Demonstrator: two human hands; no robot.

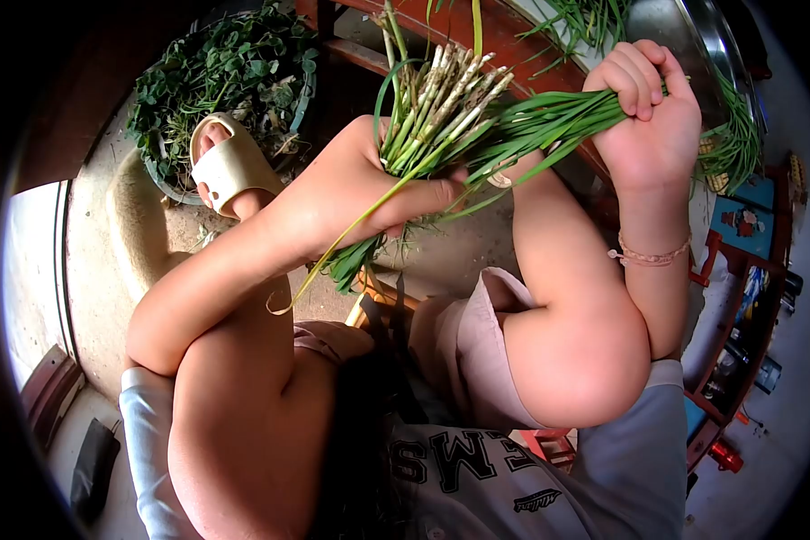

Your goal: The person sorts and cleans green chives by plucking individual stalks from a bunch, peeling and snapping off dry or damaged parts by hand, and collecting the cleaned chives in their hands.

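My left hand (360, 184) is closed round a bunch of garlic chives (445, 103), its white, dirt-streaked stalk ends pointing up and away from me. My right hand (643, 108) makes a fist round the green leaves of some chives, which stretch between the two hands. One long yellowed blade (333, 243) droops across my left wrist. Below that hand, green leaf tips (355, 263) hang out. Both hands are held above my knees. Whether the strands in the right hand belong to the same bunch, I cannot tell.
A round basin (175, 193) heaped with leafy greens stands on the floor at upper left, beside my sandalled foot. More chives (589, 22) lie on a surface at upper right, near a shiny metal bowl (706, 54). A dark red shelf (738, 333) with small items is at right.
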